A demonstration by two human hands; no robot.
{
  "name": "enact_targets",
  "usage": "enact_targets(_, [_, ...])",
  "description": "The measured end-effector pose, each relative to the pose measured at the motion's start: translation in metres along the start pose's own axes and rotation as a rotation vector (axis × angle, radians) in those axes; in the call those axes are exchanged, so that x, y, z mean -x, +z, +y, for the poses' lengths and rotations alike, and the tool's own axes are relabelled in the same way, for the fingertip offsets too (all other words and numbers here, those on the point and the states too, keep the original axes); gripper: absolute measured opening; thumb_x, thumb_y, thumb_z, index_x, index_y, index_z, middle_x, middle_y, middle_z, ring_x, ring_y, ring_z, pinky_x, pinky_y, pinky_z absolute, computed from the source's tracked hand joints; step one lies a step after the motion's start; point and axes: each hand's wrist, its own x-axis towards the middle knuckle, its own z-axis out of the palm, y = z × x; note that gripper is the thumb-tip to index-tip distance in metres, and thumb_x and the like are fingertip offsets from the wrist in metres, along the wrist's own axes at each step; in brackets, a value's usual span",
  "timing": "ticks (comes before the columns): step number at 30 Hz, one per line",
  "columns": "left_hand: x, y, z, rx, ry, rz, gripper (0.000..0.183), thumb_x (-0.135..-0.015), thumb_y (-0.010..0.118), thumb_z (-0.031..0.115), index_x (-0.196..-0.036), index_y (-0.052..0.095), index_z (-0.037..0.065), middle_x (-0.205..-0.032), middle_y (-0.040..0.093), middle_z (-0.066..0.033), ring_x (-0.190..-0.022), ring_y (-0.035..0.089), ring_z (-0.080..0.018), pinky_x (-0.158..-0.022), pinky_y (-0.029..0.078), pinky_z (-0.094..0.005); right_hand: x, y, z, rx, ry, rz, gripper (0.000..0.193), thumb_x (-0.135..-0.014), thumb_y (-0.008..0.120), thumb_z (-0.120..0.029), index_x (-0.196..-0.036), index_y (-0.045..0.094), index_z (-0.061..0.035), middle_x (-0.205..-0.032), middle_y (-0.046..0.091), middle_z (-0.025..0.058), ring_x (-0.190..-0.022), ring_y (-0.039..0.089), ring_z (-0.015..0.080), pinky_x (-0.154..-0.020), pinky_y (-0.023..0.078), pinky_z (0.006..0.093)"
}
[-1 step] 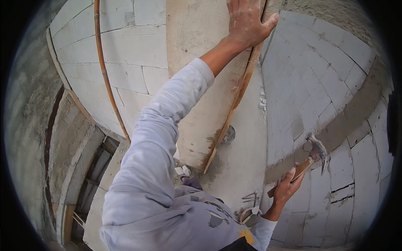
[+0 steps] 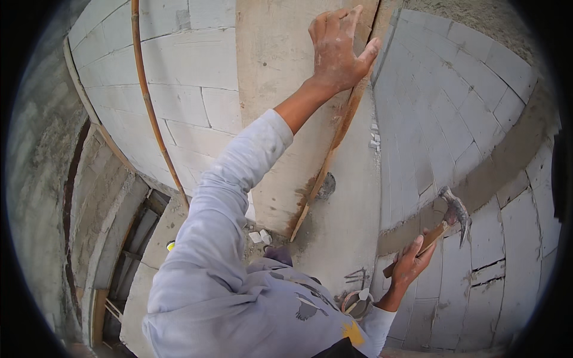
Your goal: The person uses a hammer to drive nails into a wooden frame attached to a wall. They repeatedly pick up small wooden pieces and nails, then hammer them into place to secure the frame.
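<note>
My left hand [image 2: 340, 51] is raised at the top of the view, over a tall plywood panel [image 2: 274, 119] edged with a wooden batten [image 2: 343, 128]. Its fingers are apart and slightly bent, with the thumb near the batten; whether the palm touches the panel I cannot tell. Low on the right, my right hand [image 2: 412, 261] is closed round the wooden handle of a claw hammer [image 2: 455, 216]. The metal head points up and away, in front of the block wall.
White block walls [image 2: 191, 65] and grey block walls [image 2: 471, 107] flank the panel, with a cement band [image 2: 507, 161] on the right. A bamboo pole [image 2: 146, 89] leans at left. Broken block pieces [image 2: 259, 237] and a bucket [image 2: 357, 301] are on the floor [image 2: 325, 250].
My left hand has shifted slightly left and down, and its fingers have bent and come into fuller view. My right hand keeps the hammer nearly in place.
</note>
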Motion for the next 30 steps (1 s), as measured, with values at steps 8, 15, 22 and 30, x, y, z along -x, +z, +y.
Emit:
enact_targets(8, [0.130, -0.054, -0.019, -0.029, -0.074, -0.374, 0.045, -0.089, 0.076, 0.031, -0.128, 0.069, 0.011, -0.113, 0.065, -0.0081, -0.112, 0.055, -0.0282, -0.101, 0.039, -0.0456, -0.012, 0.031, -0.028, -0.130, 0.175, -0.095, 0.042, -0.108, 0.054, -0.030, -0.137, 0.048, -0.0002, -0.069, 0.041, -0.0040, -0.051, 0.036, 0.0031, -0.044, 0.029, 0.0237])
enact_targets(15, [0.142, -0.025, 0.007, -0.004, -0.182, -0.375, 0.075, -0.085, 0.076, 0.028, -0.146, 0.046, -0.001, -0.119, 0.060, -0.0217, -0.111, 0.057, -0.0379, -0.099, 0.044, -0.0486, -0.046, 0.071, -0.007, -0.123, 0.117, -0.170, 0.043, -0.108, 0.052, -0.030, -0.137, 0.048, 0.0022, -0.066, 0.040, -0.0049, -0.051, 0.036, 0.0037, -0.043, 0.029, 0.0246])
enact_targets(22, [0.158, -0.001, -0.003, -0.006, -0.152, -0.175, 0.068, -0.078, 0.076, 0.020, -0.138, 0.053, -0.001, -0.111, 0.060, -0.0195, -0.104, 0.058, -0.0352, -0.094, 0.047, -0.0454, -0.100, 0.101, 0.023, -0.009, -0.023, -0.315, 0.043, -0.109, 0.053, -0.032, -0.135, 0.047, 0.0027, -0.067, 0.041, -0.0041, -0.053, 0.040, 0.0038, -0.045, 0.034, 0.0237])
enact_targets(30, [0.175, -0.010, 0.010, -0.138, -0.197, -0.282, 0.054, -0.078, 0.079, 0.027, -0.124, 0.065, 0.003, -0.109, 0.064, -0.0155, -0.098, 0.064, -0.0260, -0.082, 0.056, -0.0363, -0.131, 0.143, 0.034, 0.001, 0.004, -0.537, 0.046, -0.108, 0.054, -0.033, -0.135, 0.048, 0.0041, -0.066, 0.046, -0.0036, -0.051, 0.043, 0.0043, -0.044, 0.036, 0.0243])
